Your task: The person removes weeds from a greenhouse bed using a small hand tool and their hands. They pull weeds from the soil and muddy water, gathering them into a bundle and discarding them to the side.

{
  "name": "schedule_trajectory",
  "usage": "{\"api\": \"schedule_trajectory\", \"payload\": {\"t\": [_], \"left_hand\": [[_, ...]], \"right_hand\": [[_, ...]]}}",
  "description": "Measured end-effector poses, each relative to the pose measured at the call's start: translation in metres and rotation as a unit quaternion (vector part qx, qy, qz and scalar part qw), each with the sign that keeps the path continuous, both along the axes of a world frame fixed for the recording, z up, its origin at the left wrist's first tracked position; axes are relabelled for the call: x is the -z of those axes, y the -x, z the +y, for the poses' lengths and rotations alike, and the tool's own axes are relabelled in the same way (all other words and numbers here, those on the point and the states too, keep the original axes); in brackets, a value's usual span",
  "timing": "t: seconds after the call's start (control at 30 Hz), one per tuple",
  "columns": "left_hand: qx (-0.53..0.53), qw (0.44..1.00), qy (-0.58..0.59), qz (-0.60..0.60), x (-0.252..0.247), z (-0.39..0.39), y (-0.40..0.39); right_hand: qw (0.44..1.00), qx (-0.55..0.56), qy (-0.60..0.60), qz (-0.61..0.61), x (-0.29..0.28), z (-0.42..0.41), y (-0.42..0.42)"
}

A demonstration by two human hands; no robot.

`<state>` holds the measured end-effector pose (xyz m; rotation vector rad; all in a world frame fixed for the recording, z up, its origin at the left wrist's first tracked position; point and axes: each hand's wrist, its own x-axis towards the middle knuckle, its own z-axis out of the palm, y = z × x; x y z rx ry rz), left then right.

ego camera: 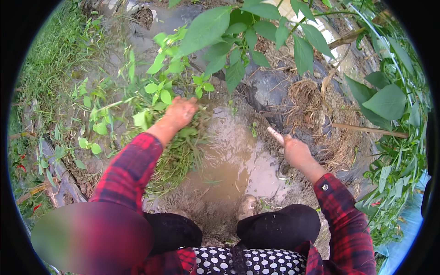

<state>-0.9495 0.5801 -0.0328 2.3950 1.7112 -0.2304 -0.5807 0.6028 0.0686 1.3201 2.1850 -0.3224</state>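
Observation:
My left hand (182,111) reaches down onto a heap of cut or pulled green weeds (177,161) beside a muddy puddle (225,161). Its fingertips are hidden among the stems, so I cannot tell whether it grips any. Leafy weeds (161,91) stand just beyond it. On the other side of the puddle, my right hand (298,153) is closed around a pale tool handle (276,135) that points up and to the left. Any blade or head on this tool cannot be made out against the mud.
Broad-leaved plant branches (240,37) hang over the far side. Dark plastic mulch film (268,84) and dry straw (304,99) cover the bed at right, with a wooden stick (371,130) across it. Thick grass (62,65) grows at left. Blue sheeting (404,233) lies lower right.

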Motion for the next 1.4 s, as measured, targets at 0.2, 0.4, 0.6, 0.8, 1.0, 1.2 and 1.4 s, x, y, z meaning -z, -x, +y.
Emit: {"api": "schedule_trajectory", "payload": {"t": [0.2, 0.4, 0.6, 0.8, 1.0, 1.2, 1.4], "left_hand": [[-0.205, 0.976, 0.002, 0.076, 0.048, 0.043, 0.023], [-0.159, 0.98, 0.106, 0.056, 0.047, 0.018, 0.032], [-0.031, 0.983, 0.182, -0.004, 0.006, -0.111, 0.035], [-0.173, 0.97, 0.169, 0.011, -0.014, -0.184, 0.104], [-0.111, 0.99, -0.012, -0.089, -0.016, -0.067, 0.029], [-0.041, 0.992, -0.092, -0.07, 0.038, 0.017, 0.014], [-0.228, 0.969, -0.076, -0.063, 0.073, 0.066, 0.039]], "right_hand": [[0.999, 0.036, 0.014, -0.004, 0.018, -0.013, 0.019], [0.998, 0.051, 0.036, -0.029, 0.024, -0.007, 0.027], [0.998, 0.057, 0.026, -0.019, 0.032, -0.006, 0.02], [0.998, 0.031, 0.046, -0.017, 0.031, -0.001, 0.033], [0.999, -0.037, 0.031, -0.022, 0.009, 0.01, 0.036], [0.996, 0.082, 0.032, -0.007, -0.028, -0.021, 0.022], [0.974, 0.209, 0.01, 0.088, -0.073, -0.074, -0.051]]}}
